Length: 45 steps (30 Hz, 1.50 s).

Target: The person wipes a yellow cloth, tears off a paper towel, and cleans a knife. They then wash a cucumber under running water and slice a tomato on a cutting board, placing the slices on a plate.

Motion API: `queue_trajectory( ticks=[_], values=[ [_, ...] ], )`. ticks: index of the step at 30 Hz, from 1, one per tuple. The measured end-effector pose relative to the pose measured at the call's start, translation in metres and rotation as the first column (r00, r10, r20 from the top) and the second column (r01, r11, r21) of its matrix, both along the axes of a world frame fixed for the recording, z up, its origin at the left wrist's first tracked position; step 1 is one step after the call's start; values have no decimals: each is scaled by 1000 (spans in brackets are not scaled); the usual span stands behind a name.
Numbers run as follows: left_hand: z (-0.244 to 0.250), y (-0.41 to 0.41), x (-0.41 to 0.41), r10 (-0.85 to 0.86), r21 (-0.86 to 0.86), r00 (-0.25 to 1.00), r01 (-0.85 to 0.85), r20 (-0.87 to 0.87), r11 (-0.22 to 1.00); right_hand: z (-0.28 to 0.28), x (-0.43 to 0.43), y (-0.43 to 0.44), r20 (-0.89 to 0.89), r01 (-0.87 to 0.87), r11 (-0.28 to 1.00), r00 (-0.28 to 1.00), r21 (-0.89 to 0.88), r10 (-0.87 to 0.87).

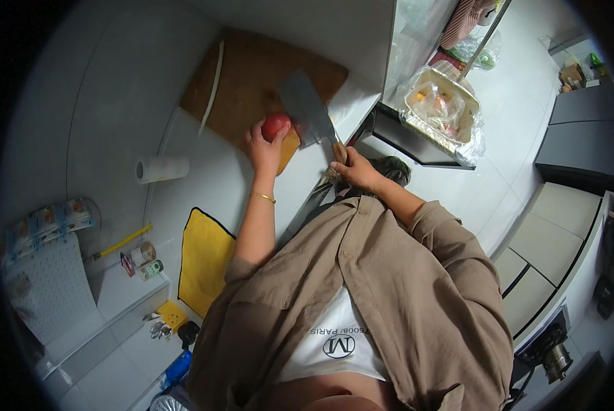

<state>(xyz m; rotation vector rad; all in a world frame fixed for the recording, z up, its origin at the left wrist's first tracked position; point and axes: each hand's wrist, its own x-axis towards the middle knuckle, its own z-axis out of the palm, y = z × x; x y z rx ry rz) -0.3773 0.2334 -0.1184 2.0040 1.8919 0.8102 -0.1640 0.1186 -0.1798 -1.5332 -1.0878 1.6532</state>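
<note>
On the near edge of a wooden cutting board (pixel 255 67), my left hand (pixel 266 146) grips a round red tomato (pixel 275 127). My right hand (pixel 357 167) is wrapped around the wooden handle of a cleaver (pixel 307 105). The broad metal blade lies just right of the tomato, over the board's right side; whether the two touch, I cannot tell. A long thin white strip (pixel 214 85), perhaps a scallion stalk, runs along the board's left part, with one end past the edge.
A paper towel roll (pixel 163 169) and a yellow cloth (pixel 204 262) are to the left on the white counter. Right of the counter, a plastic-lined bin (pixel 440 110) holds bagged scraps. Cutlery in a yellow holder (pixel 172 316) stands at lower left. Grey cabinets (pixel 587 123) line the far right.
</note>
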Motion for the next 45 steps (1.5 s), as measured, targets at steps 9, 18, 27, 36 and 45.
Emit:
queue_trajectory(
  ticks=[9, 18, 27, 36, 45],
  values=[
    [-1, 2, -9, -16, -115, 1000, 16, 1, 993, -16, 4, -3, -12, -27, 1000, 1000, 4, 27],
    [-7, 10, -33, 42, -297, 906, 94, 422, 950, -31, 2, -12, -90, 8, 999, 996, 32, -5],
    [-14, 8, -69, 287, -441, 618, 107, 732, 891, -40, 2, -14, -118, 23, 1000, 993, 14, -21],
    [-17, 7, -77, 357, -469, 452, 160, 817, 869, -39, 2, -14, -130, 24, 999, 991, 25, -21],
    [-21, 9, -80, 418, -507, 429, 114, 801, 854, -46, 3, -14, -79, 7, 1000, 997, 23, -5]
  ],
)
